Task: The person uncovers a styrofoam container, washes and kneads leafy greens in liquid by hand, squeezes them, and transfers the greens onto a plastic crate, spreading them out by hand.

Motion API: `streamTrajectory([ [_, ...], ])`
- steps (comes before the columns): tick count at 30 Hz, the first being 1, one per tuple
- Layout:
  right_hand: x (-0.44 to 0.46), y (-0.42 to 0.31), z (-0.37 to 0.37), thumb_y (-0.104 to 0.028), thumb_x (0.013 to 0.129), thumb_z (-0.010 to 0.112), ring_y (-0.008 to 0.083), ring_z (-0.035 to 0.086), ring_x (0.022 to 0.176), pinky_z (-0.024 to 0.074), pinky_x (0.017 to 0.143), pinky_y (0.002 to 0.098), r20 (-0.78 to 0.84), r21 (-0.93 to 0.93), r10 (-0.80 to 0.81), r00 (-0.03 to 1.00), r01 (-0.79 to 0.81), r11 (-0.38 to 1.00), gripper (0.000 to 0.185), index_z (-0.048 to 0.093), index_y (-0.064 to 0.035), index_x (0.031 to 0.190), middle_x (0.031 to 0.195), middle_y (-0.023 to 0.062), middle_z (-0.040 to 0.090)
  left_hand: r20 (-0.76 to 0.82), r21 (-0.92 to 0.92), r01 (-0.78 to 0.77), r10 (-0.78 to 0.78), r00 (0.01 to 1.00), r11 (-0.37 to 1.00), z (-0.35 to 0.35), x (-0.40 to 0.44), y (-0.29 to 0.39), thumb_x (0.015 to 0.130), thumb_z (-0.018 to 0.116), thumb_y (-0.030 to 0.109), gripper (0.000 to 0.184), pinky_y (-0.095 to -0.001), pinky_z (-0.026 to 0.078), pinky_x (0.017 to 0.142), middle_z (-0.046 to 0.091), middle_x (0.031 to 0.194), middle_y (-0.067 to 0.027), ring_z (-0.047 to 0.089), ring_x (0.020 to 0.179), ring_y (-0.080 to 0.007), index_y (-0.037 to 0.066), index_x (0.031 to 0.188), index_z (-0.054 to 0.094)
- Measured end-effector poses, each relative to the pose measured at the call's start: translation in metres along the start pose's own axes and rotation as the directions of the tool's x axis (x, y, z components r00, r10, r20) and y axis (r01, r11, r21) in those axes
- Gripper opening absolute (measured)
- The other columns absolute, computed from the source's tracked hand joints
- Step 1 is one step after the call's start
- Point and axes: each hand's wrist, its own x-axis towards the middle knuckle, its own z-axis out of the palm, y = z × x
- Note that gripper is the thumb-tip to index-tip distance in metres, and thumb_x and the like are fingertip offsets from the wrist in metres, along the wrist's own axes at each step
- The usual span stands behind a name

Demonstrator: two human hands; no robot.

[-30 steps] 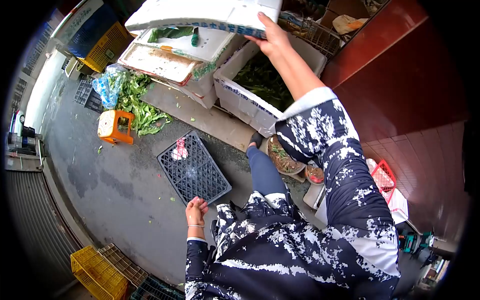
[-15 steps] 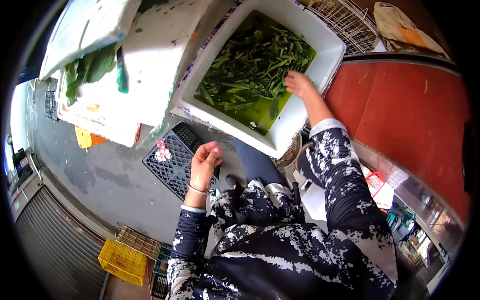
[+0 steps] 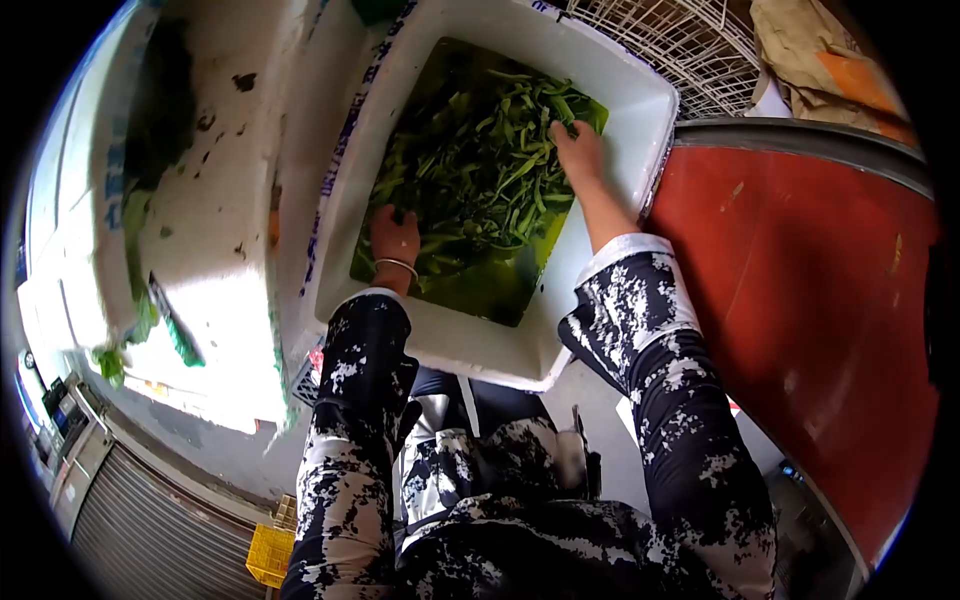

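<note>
Grey floor [image 3: 235, 465] and a ribbed metal shutter [image 3: 160, 530] lie at the lower left, with a yellow crate [image 3: 268, 556] near the bottom edge. Above them, on the left, a white foam piece [image 3: 65, 230] with blue marks is next to a white foam surface [image 3: 225, 170]. On this surface there is a tool with a green handle [image 3: 178, 330], and some small dark bits are scattered farther up. A few green leaves [image 3: 110, 365] show at the lower edge of the foam piece.

To the right of these, in the middle, is a deep white foam tub [image 3: 450, 335]. Cut leafy greens [image 3: 510, 180] are inside it, in yellow-green water [image 3: 470, 295], more thickly gathered toward the right. The left hand [image 3: 397, 237], with a thin bracelet [image 3: 397, 265] at its wrist, is inside the tub near its left wall. Its fingers point into the dark greens, and I cannot tell if this grip is closed on something. The right hand [image 3: 580, 155] is at the right side of the greens and touches them; its thumb and fingers are bent, but what this grip holds cannot be told either.

Farther right are a white wire rack [image 3: 680, 45], a brown sack [image 3: 830, 65] and a red panel [image 3: 800, 310].
</note>
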Motion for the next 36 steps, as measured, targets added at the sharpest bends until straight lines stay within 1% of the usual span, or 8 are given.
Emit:
streamTrajectory([
  [6, 0.082, -0.001, 0.0, -0.061, 0.074, 0.056, 0.0354, 0.046, 0.117, 0.0369, 0.097, 0.0405, 0.08, -0.038, 0.125, 0.989, -0.123, 0.992, 0.082, 0.048, 0.0031, 0.124, 0.125, 0.0259, 0.047, -0.153, -0.037, -0.126, 0.119, 0.981, 0.991, 0.018, 0.06, 0.027, 0.079, 0.057, 0.057, 0.083, -0.0477, 0.031, 0.103, 0.033, 0.134, -0.0287, 0.033, 0.125, -0.0407, -0.004, 0.132, 0.036],
  [10, 0.091, 0.011, 0.01, -0.071, 0.07, 0.053, 0.0352, 0.035, 0.127, 0.0334, 0.101, 0.0421, 0.345, 0.128, 0.361, 0.867, -0.424, 0.896, 0.098, 0.041, 0.0041, 0.131, 0.138, 0.0277, 0.032, 0.008, 0.134, 0.106, -0.108, 0.994, 0.985, 0.019, 0.045, 0.052, 0.074, 0.05, 0.07, 0.096, -0.0492, 0.028, 0.104, 0.027, 0.136, -0.0318, 0.028, 0.126, -0.0451, -0.002, 0.135, 0.033],
  [14, 0.085, -0.013, 0.03, -0.078, 0.063, 0.053, 0.0349, 0.014, 0.136, 0.023, 0.105, 0.0519, 0.3, -0.364, 0.337, 0.892, -0.22, 0.905, 0.111, 0.032, 0.0017, 0.137, 0.148, 0.021, 0.01, 0.169, 0.222, 0.154, -0.194, 0.966, 0.963, 0.035, 0.05, 0.058, 0.07, 0.034, 0.083, 0.103, -0.054, 0.028, 0.1, 0.035, 0.131, -0.0328, 0.03, 0.124, -0.047, 0.004, 0.137, 0.035],
  [16, 0.066, -0.028, 0.025, -0.079, 0.06, 0.053, 0.0354, 0.022, 0.134, 0.0184, 0.105, 0.0558, 0.322, -0.228, 0.282, 0.903, -0.215, 0.95, 0.114, 0.031, 0.0015, 0.137, 0.146, 0.0204, 0.021, 0.463, 0.004, 0.201, -0.18, 0.868, 0.979, 0.021, 0.057, 0.061, 0.07, 0.031, 0.084, 0.103, -0.0529, 0.026, 0.101, 0.038, 0.129, -0.0326, 0.034, 0.121, -0.0467, 0.005, 0.136, 0.036],
  [19, 0.041, -0.044, 0.011, -0.069, 0.064, 0.061, 0.0354, 0.042, 0.123, 0.0329, 0.103, 0.0357, 0.533, -0.255, 0.204, 0.821, -0.075, 0.964, 0.106, 0.034, 0.0047, 0.134, 0.132, 0.0254, 0.042, 0.301, 0.142, 0.244, -0.277, 0.912, 0.959, 0.025, 0.032, 0.07, 0.071, 0.032, 0.082, 0.101, -0.0457, 0.024, 0.104, 0.039, 0.131, -0.0293, 0.037, 0.12, -0.042, 0.004, 0.137, 0.036],
  [24, -0.017, -0.052, -0.006, -0.065, 0.062, 0.067, 0.0342, 0.042, 0.123, 0.0304, 0.105, 0.0409, 0.548, -0.143, 0.126, 0.827, -0.055, 0.988, 0.088, 0.055, 0.0028, 0.117, 0.133, 0.0187, 0.045, 0.366, -0.179, 0.393, -0.309, 0.878, 0.902, 0.016, 0.031, 0.075, 0.076, 0.038, 0.076, 0.094, -0.0446, 0.02, 0.106, 0.034, 0.138, -0.0211, 0.031, 0.127, -0.0353, 0.005, 0.138, 0.033],
  [29, -0.124, -0.059, 0.022, -0.048, 0.061, 0.072, 0.0293, 0.044, 0.11, 0.0309, 0.091, 0.0421, 0.341, -0.264, -0.255, 0.905, 0.352, 0.898, 0.06, 0.065, -0.0109, 0.108, 0.138, 0.0045, 0.04, 0.451, -0.51, 0.676, -0.505, 0.736, 0.531, -0.022, 0.017, 0.101, 0.084, 0.041, 0.063, 0.083, -0.0402, 0.018, 0.108, 0.026, 0.145, -0.014, 0.025, 0.133, -0.0305, 0.006, 0.142, 0.023],
  [36, -0.097, -0.076, -0.02, -0.037, 0.073, 0.067, 0.0338, 0.056, 0.103, 0.0454, 0.087, 0.0399, 0.799, -0.188, -0.1, 0.594, 0.403, 0.896, 0.055, 0.055, -0.0062, 0.117, 0.117, 0.0134, 0.057, 0.146, -0.33, 0.273, -0.237, 0.96, 0.903, -0.021, 0.012, 0.053, 0.085, 0.053, 0.047, 0.071, -0.0421, 0.027, 0.106, 0.021, 0.146, -0.0185, 0.027, 0.131, -0.0356, 0.01, 0.14, 0.029],
])
